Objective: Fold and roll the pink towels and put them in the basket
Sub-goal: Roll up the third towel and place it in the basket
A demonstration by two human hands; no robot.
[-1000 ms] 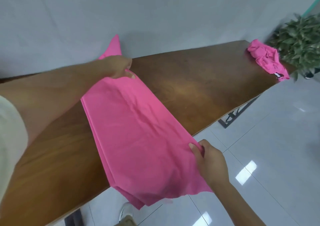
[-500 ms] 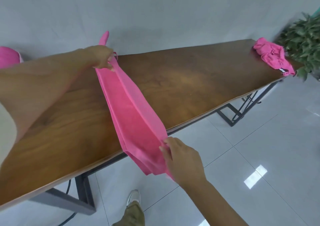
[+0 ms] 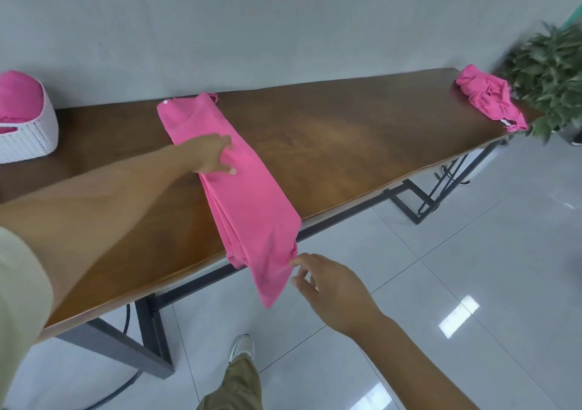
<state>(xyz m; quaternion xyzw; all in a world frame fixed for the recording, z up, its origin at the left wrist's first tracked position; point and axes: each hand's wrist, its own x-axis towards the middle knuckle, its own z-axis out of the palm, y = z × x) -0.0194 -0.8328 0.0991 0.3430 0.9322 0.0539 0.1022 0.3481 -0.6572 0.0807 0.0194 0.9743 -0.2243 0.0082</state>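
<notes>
A pink towel [image 3: 242, 195], folded into a long strip, lies across the wooden table [image 3: 346, 145], its near end hanging over the front edge. My left hand [image 3: 211, 154] rests on the strip's far half with fingers spread flat. Just off the hanging end hovers my right hand [image 3: 330, 287], fingers loosely extended, fingertips close to the cloth but holding nothing. A white woven basket [image 3: 31, 139] at the table's far left holds pink towel rolls [image 3: 15, 94]. Another crumpled pink towel [image 3: 488, 101] lies at the table's right end.
A green potted plant [image 3: 554, 72] stands beyond the right end of the table. The wall runs right behind the table. Black metal legs [image 3: 151, 324] carry it over a glossy tiled floor. My shoe [image 3: 241, 348] and trouser leg show below.
The towel was held stretched between both hands; now it lies on the table. My left hand has let go of the far end and rests flat mid-strip. My right hand has released the near end.
</notes>
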